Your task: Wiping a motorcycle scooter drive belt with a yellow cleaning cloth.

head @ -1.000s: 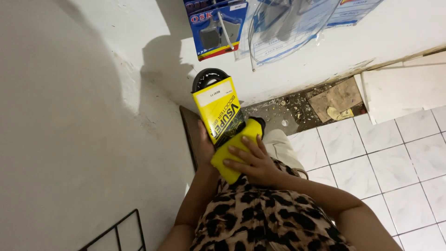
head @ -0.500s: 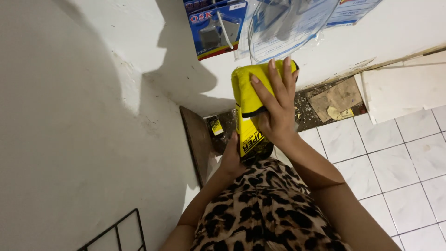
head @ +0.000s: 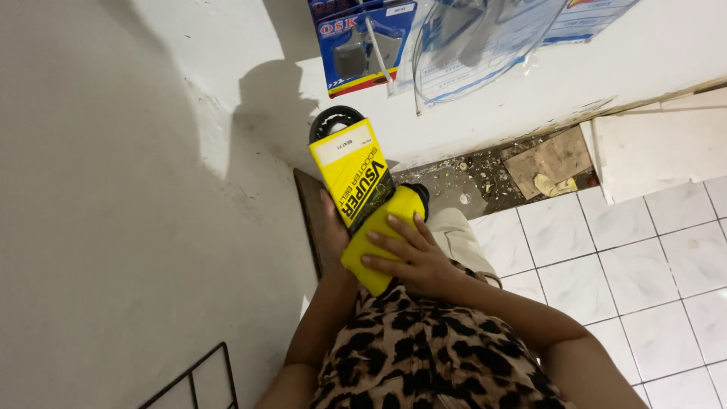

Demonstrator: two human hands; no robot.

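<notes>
Nearest to me I see the leopard-print top [head: 424, 356] and both forearms going forward from it. My right hand [head: 409, 254] lies flat on a yellow cloth [head: 379, 242], fingers spread and pressing, not curled around anything. The cloth is wrapped over the lower end of a yellow sleeve [head: 354, 170] that holds a black belt [head: 333, 120]. My left hand [head: 333, 231] is behind and under the sleeve. Only its thumb side shows, so I believe it is closed on the sleeve to support it, but most of its fingers are hidden.

As I judge it, the work is wiping the package with the cloth. The cloth covers only the lower end now. The upper part of the sleeve, with its white label, is bare, and I cannot tell whether this part is already wiped.

The package is in the air in front of my chest, close to the grey wall [head: 113, 212] on the left. Its long axis goes from my hands up and away, tilted a little to the left. The black loop of the belt comes out at the far end, toward the white ledge [head: 530, 98].

Farther away there are white floor tiles [head: 606, 250], a broken patch of floor with rubble [head: 485, 178], a blue carded pack [head: 363, 42] and clear plastic bags [head: 485, 45] hanging on the wall.
</notes>
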